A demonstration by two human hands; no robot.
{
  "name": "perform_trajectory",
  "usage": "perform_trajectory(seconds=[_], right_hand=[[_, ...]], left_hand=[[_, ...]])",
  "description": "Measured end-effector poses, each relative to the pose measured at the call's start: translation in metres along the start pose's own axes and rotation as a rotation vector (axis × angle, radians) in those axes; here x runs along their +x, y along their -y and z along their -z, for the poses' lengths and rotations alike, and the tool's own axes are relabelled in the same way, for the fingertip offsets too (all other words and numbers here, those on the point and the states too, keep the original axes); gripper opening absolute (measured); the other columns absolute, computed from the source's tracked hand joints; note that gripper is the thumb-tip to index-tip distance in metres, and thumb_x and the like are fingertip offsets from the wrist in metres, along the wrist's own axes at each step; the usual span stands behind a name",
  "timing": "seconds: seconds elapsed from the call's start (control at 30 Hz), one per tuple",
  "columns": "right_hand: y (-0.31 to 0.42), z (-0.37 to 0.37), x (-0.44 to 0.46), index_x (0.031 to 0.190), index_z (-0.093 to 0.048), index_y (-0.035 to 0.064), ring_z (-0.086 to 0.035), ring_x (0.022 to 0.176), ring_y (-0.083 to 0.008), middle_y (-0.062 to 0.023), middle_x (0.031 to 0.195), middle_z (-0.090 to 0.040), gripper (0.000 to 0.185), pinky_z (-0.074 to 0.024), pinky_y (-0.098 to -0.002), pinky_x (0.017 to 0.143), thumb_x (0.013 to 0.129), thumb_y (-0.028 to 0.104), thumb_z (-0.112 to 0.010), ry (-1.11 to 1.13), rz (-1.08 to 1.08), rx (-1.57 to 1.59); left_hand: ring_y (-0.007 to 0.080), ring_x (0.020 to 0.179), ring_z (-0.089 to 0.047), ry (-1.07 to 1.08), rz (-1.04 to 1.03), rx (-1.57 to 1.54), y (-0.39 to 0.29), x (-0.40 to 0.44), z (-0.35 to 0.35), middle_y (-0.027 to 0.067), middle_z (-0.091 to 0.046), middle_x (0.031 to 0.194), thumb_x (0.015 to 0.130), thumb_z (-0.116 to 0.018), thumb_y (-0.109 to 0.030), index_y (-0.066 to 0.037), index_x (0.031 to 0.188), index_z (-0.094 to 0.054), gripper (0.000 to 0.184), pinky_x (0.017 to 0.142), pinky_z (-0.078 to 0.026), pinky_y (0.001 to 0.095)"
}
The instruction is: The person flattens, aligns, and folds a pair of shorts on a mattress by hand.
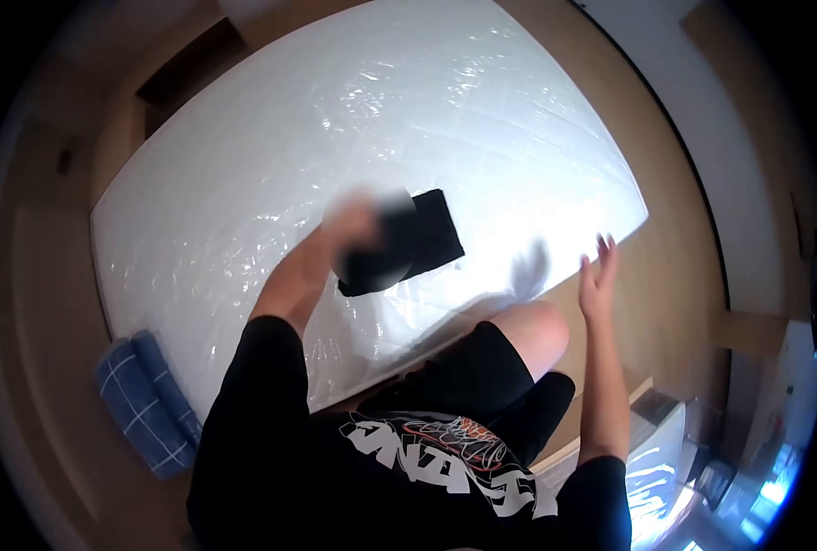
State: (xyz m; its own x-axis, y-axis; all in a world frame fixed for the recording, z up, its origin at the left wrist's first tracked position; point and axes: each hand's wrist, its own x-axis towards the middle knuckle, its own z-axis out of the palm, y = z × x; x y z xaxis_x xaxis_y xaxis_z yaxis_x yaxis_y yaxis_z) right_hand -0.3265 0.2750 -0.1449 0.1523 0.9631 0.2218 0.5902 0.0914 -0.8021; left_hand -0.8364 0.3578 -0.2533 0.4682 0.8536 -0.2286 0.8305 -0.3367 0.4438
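Observation:
A folded black cloth lies on the white, plastic-covered mattress. My left hand is over the left part of the cloth; a blur hides its fingers, so whether it grips the cloth cannot be made out. Off the mattress's right edge, my right hand is raised with its fingers apart and nothing in them. A shadow falls on the mattress between the cloth and my right hand.
A blue checked roll of fabric is beside the mattress at the lower left. My bent knee rests at the near edge. Wooden floor runs along the right side. Plastic-wrapped items stand at the lower right.

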Motion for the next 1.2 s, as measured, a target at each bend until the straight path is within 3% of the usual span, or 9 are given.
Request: perform_trajectory(seconds=[0.17,0.2,0.4,0.57,0.67,0.7,0.9,1.03,1.2], right_hand=[[-0.110,0.156,-0.237,0.151,-0.022,0.0027,-0.041,0.138,-0.0349,-0.0242,0.147,-0.041,0.072,-0.0391,-0.0416,0.107,0.093,0.016,-0.064,-0.319,-0.566,-0.254],[-0.140,0.179,-0.303,0.150,-0.022,0.0013,-0.049,0.131,-0.0357,-0.0266,0.144,-0.043,0.074,-0.0431,-0.0424,0.103,0.092,0.019,-0.066,-0.424,-0.690,-0.163],[-0.074,0.218,-0.454,0.141,-0.036,-0.0044,-0.061,0.109,-0.0291,-0.0245,0.124,-0.058,0.067,-0.0487,-0.0385,0.094,0.087,0.020,-0.068,-0.649,-1.359,-0.206],[-0.014,0.221,-0.374,0.132,-0.048,-0.0006,-0.060,0.108,-0.0238,-0.0155,0.117,-0.063,0.044,-0.0459,-0.0339,0.098,0.093,0.012,-0.064,-0.740,-0.619,-0.118],[0.116,0.184,-0.280,0.123,-0.056,0.0025,-0.061,0.107,-0.0203,-0.0093,0.116,-0.064,0.031,-0.0476,-0.0324,0.096,0.094,0.012,-0.062,-0.432,-0.424,0.250],[0.143,0.171,-0.266,0.126,-0.054,0.0041,-0.062,0.108,-0.0223,-0.0109,0.121,-0.061,0.035,-0.0489,-0.0339,0.094,0.095,0.016,-0.062,-0.350,-0.422,0.428],[0.244,0.156,-0.234,0.154,-0.014,0.0081,-0.048,0.129,-0.0269,-0.0147,0.152,-0.033,0.096,-0.0424,-0.0382,0.104,0.081,0.013,-0.077,-0.191,-0.062,1.028],[0.218,0.183,-0.271,0.130,-0.053,0.0009,-0.057,0.114,-0.0190,-0.0069,0.120,-0.062,0.050,-0.0448,-0.0336,0.099,0.085,0.008,-0.073,-0.408,-0.168,0.901],[0.162,0.254,-0.332,0.129,-0.052,-0.0016,-0.062,0.110,-0.0257,-0.0132,0.120,-0.063,0.041,-0.0485,-0.0384,0.098,0.091,0.008,-0.064,-0.597,-0.263,1.122]], left_hand=[[0.0216,0.075,-0.066,0.362,0.193,-0.126,-0.008,0.022,0.014,0.0107,-0.070,0.083,0.068,-0.082,-0.029,-0.009,0.085,-0.075,0.027,0.072,-0.053,0.0362],[0.0250,0.091,-0.066,0.432,0.277,0.074,-0.057,0.012,0.051,0.0112,-0.070,0.098,0.069,-0.084,-0.037,-0.011,0.100,-0.074,0.042,0.082,-0.054,0.0395],[0.0236,0.096,-0.064,0.458,0.065,0.097,-0.075,0.029,0.037,0.0110,-0.069,0.103,0.073,-0.078,-0.040,-0.010,0.107,-0.071,0.046,0.088,-0.051,0.0392],[0.0206,0.095,-0.064,0.505,-0.188,-0.108,-0.183,0.029,0.111,0.0092,-0.069,0.102,0.078,-0.073,-0.029,-0.006,0.108,-0.070,0.038,0.088,-0.050,0.0364],[0.0192,0.100,-0.062,0.476,-0.357,-0.973,-0.302,-0.014,0.164,0.0081,-0.067,0.110,0.074,-0.075,-0.011,-0.002,0.126,-0.059,0.055,0.093,-0.049,0.0339],[0.0192,0.105,-0.061,0.483,-0.422,-1.057,-0.335,-0.026,0.172,0.0080,-0.063,0.117,0.069,-0.070,0.007,0.001,0.139,-0.044,0.074,0.093,-0.050,0.0337],[0.0182,0.117,-0.057,0.788,-0.778,-1.300,-0.484,-0.093,0.122,0.0094,-0.058,0.129,0.076,-0.081,-0.004,0.002,0.142,-0.038,0.079,0.101,-0.046,0.0341],[0.0203,0.120,-0.056,1.064,-0.676,-1.431,-0.528,-0.107,0.057,0.0119,-0.057,0.131,0.076,-0.078,-0.003,0.003,0.143,-0.038,0.079,0.104,-0.044,0.0337],[0.0249,0.114,-0.061,1.202,-0.521,-1.718,-0.555,-0.070,0.002,0.0129,-0.060,0.127,0.079,-0.075,-0.009,0.002,0.143,-0.039,0.074,0.096,-0.050,0.0378]])
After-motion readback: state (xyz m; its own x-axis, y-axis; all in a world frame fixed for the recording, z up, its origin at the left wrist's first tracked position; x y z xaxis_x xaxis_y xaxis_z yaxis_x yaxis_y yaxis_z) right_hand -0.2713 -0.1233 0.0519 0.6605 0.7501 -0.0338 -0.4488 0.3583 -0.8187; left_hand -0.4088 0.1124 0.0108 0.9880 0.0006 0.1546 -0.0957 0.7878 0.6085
